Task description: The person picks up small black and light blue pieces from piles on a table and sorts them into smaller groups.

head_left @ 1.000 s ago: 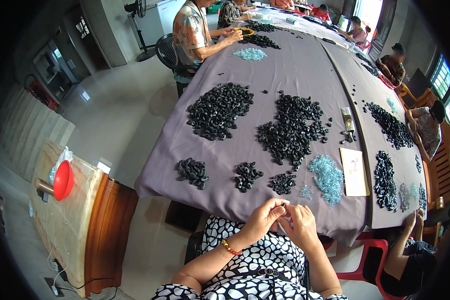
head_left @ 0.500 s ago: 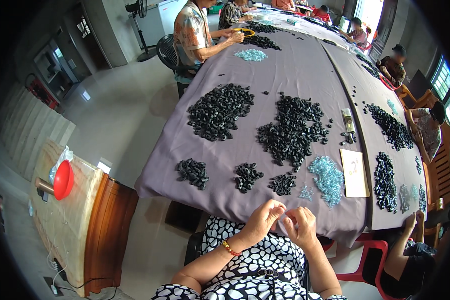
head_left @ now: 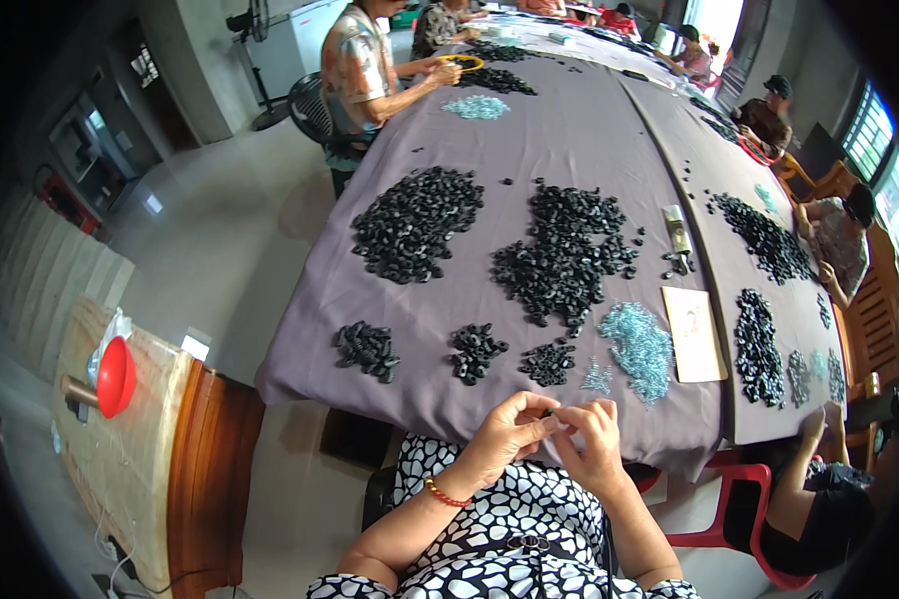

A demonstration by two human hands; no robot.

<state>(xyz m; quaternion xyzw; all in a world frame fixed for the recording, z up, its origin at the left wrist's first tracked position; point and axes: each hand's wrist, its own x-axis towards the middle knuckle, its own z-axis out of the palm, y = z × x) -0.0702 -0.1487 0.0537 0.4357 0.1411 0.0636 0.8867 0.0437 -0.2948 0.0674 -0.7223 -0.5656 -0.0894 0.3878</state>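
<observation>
Just past the table's near edge, my left hand (head_left: 512, 436) and my right hand (head_left: 591, 444) meet fingertip to fingertip. A small black piece (head_left: 546, 412) shows in the pinch of my left hand; most of it is covered by fingers. My right hand's fingers are closed against it, and whatever they hold is too small to make out. Closest to my hands lie a small pile of black pieces (head_left: 547, 364), a few clear bluish bits (head_left: 596, 376) and a larger heap of clear bluish pieces (head_left: 637, 349).
Larger black heaps (head_left: 420, 225) (head_left: 564, 250) cover the grey tablecloth (head_left: 320, 309). A cream-coloured booklet (head_left: 695, 334) and a tube (head_left: 677, 230) lie right of them. Several people sit around the table. At left, a side cabinet (head_left: 160, 429) bears a red bowl (head_left: 117, 375).
My hands have come closer together, and a small black piece now shows between the fingertips. The whole view has shifted slightly, moving the table a little left in the picture.
</observation>
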